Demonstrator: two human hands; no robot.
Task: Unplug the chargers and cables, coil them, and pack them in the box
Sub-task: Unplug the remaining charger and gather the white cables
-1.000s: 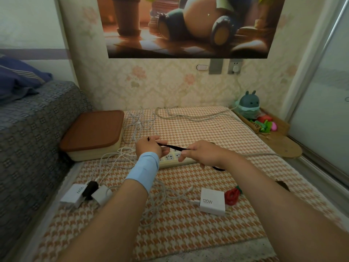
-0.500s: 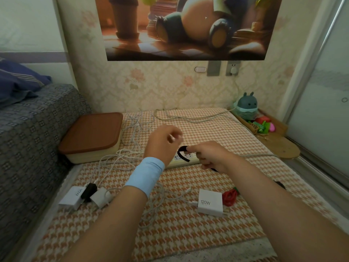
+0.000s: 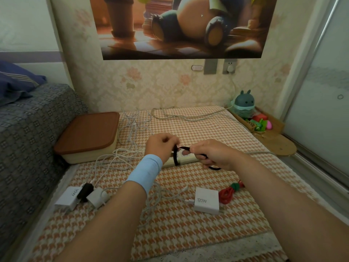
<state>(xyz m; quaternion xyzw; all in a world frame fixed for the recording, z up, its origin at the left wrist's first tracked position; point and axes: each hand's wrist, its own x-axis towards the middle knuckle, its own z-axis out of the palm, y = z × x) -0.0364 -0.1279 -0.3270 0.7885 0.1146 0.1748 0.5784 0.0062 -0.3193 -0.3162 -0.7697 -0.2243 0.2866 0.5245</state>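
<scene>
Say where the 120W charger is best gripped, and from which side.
Come from above and pinch the 120W charger across its near and far edges. It lies flat, label up; a white cable plugs into its left edge and the red cable bundle sits by its right. Left hand and right hand hold the black cable.

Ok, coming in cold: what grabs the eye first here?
Both hands at mid-frame: the left hand and right hand hold a black cable bent into a loop above the mat. Next, the white 120W charger lying in front, beside a red cable bundle, and the brown-lidded box at left, lid on.
</scene>
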